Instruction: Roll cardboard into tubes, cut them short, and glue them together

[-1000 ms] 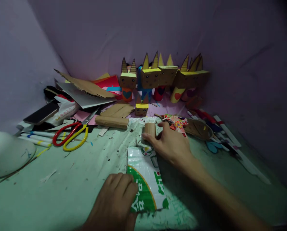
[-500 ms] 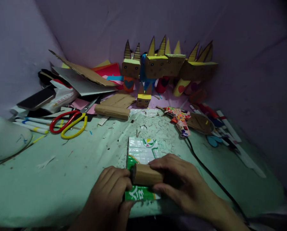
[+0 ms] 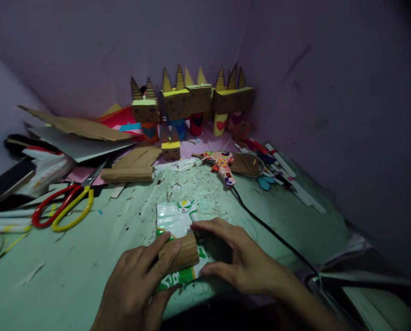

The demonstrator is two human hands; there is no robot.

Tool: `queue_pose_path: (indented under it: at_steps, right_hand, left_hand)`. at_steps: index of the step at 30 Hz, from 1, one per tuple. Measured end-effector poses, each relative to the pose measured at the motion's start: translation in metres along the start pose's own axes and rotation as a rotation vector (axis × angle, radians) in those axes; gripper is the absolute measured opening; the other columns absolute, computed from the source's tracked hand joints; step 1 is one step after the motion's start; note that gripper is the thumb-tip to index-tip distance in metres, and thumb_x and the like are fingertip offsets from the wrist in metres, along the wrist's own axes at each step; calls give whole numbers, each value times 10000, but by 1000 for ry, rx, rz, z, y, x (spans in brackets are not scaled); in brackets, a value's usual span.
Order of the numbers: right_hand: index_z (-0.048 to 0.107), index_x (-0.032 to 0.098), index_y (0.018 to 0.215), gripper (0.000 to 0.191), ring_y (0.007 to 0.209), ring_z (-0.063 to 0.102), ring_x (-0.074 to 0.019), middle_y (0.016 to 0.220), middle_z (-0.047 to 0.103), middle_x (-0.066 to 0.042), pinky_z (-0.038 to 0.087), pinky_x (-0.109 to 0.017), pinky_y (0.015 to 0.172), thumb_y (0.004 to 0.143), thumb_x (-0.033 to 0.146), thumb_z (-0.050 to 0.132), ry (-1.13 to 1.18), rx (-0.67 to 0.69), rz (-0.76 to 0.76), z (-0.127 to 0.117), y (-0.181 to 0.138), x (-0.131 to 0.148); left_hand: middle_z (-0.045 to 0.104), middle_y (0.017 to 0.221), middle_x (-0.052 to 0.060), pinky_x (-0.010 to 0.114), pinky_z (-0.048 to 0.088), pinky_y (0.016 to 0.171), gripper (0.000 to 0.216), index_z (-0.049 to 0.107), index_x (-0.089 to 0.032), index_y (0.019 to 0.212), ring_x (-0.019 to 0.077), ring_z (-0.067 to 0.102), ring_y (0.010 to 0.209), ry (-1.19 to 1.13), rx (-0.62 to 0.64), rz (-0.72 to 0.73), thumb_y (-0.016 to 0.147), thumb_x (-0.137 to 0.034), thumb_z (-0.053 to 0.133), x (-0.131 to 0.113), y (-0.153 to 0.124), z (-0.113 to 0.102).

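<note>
A short brown cardboard roll (image 3: 187,252) lies on a green-and-white printed piece of cardboard (image 3: 172,218) near the table's front edge. My left hand (image 3: 139,271) covers the roll's left part, with its fingers over the top and the thumb low in front. Beyond the roll's right end is my right hand (image 3: 233,257), its thumb and forefinger spread wide and its palm facing the roll. Whether a right fingertip still brushes the roll or the printed piece I cannot tell.
Scissors (image 3: 67,207) and a longer cardboard roll (image 3: 127,174) lie left. A patterned glue gun (image 3: 222,165) rests right, its black cord (image 3: 270,227) running toward the front. Cardboard figures (image 3: 177,103) stand at the back; markers (image 3: 281,161) lie at the right.
My left hand has come over the roll's left part. My right hand has let go of the roll's right end and opened. The view has turned to the right.
</note>
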State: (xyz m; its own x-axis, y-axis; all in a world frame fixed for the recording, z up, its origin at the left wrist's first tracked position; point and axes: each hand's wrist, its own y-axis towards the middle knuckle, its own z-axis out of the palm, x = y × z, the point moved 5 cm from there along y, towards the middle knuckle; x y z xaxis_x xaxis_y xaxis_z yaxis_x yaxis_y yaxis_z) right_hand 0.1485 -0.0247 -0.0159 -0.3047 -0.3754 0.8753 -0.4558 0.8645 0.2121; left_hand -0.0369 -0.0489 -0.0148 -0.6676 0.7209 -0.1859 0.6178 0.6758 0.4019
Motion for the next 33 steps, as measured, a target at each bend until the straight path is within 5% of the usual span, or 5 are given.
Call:
queue_pose_path:
  at_steps: [12, 18, 24, 33]
  right_hand:
    - [472, 174, 1312, 801, 1207, 488, -224, 1319, 532, -135, 382, -362, 1015, 606, 294, 830, 12, -16, -3, -5, -5, -3]
    - [566, 227, 1232, 639, 1180, 509, -215, 1292, 556, -109, 401, -376, 986, 638, 223, 804, 5, -3, -24, -6, -4, 0]
    - [565, 228, 1232, 622, 1136, 531, -211, 1236, 595, -97, 424, -388, 964, 652, 156, 777, 11, -14, -28, -6, -4, 2]
    - [511, 255, 1249, 605, 1147, 520, -243, 1232, 577, -88, 440, -423, 957, 701, 320, 758, -28, -15, -31, -1, -7, 2]
  left_hand:
    - [499, 1322, 118, 402, 439, 737, 518, 285, -279, 1413, 260, 559, 940, 104, 116, 37, 925, -428, 372, 6, 5, 10]
    - [516, 1334, 111, 364, 451, 664, 540, 345, -272, 1388, 234, 570, 831, 153, 185, 111, 883, -424, 456, 6, 6, 12]
    - [510, 1339, 107, 402, 413, 686, 481, 411, -287, 1340, 254, 546, 823, 94, 114, 0, 892, -463, 401, 3, 5, 13]
    - [472, 1375, 130, 419, 418, 700, 629, 322, -285, 1391, 268, 543, 846, 33, 139, -22, 822, -451, 531, -1, 5, 8]
